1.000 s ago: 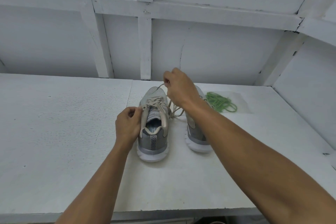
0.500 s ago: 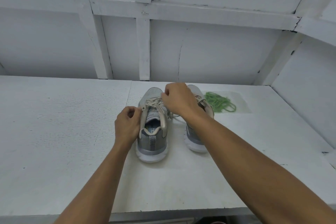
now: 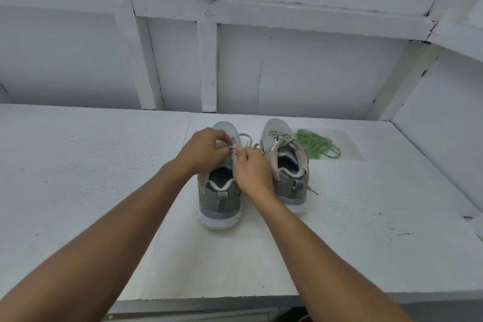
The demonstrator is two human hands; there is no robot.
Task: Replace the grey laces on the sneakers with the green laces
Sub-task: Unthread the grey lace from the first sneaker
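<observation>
- Head view: left sneaker [image 3: 219,198] and right sneaker [image 3: 285,162] stand side by side on the table [image 3: 104,165], heels toward the wearer.
- Progress: early. Both sneakers carry grey lace [image 3: 245,135], and no green is threaded yet.
- Green laces [image 3: 317,144] lie bundled just beside the right sneaker, well apart from both hands.
- Left hand [image 3: 202,150] and right hand [image 3: 252,168] meet fingertip to fingertip over the left sneaker, each pinching its grey lace.
</observation>
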